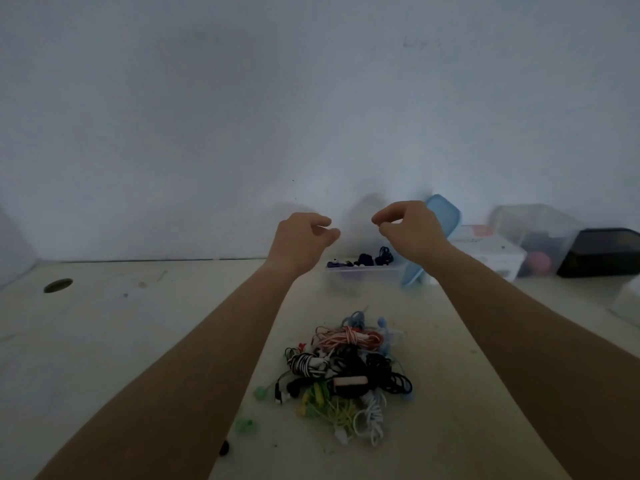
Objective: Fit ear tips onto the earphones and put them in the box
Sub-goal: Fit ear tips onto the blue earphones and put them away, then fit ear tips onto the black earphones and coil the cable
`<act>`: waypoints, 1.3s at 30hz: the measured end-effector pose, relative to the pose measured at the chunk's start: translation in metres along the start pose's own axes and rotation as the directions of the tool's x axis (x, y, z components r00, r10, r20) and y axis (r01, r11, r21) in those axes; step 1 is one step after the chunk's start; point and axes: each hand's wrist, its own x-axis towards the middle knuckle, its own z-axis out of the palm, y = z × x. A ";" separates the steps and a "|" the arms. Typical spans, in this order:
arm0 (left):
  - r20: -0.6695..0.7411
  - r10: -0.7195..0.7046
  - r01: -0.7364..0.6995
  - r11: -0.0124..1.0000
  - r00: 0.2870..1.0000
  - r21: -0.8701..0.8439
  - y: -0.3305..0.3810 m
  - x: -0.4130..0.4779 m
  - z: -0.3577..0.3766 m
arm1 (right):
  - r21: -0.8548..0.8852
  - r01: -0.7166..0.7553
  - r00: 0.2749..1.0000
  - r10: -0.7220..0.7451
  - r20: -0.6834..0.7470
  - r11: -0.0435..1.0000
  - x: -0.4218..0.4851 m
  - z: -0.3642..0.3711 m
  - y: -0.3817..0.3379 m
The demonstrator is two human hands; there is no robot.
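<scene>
A tangled pile of wired earphones (349, 372) in red, black, white, green and blue lies on the table near me. Loose green ear tips (246, 426) sit to its left. A clear plastic box (367, 273) with dark purple earphones inside stands at the back. My left hand (301, 242) and my right hand (407, 230) are raised above the box, fingers loosely curled. Nothing visible is held in either hand.
A blue lid (433, 237) leans against the box's right side. White cartons (485, 251), a clear container (533, 233) and a black case (602, 252) stand at the back right. A round cable hole (58, 285) is in the table (138, 341) at the left.
</scene>
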 end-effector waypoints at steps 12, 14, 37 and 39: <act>0.154 0.037 -0.046 0.997 0.987 0.055 0.008 -0.122 -0.033 | 0.097 0.069 0.946 -0.096 0.309 0.993 -0.098 -0.020 -0.020; 0.172 0.029 -0.043 0.996 0.985 0.076 0.006 -0.142 -0.032 | 0.052 0.131 0.907 -0.141 0.396 0.990 -0.119 -0.021 -0.023; 0.068 -0.036 0.049 0.976 0.997 -0.210 0.010 -0.202 -0.052 | 0.293 0.011 0.965 -0.088 0.249 0.956 -0.158 -0.034 -0.049; 0.102 -0.006 0.025 0.983 0.995 -0.185 0.017 -0.202 -0.050 | 0.355 -0.041 0.962 -0.059 0.266 0.934 -0.158 -0.034 -0.054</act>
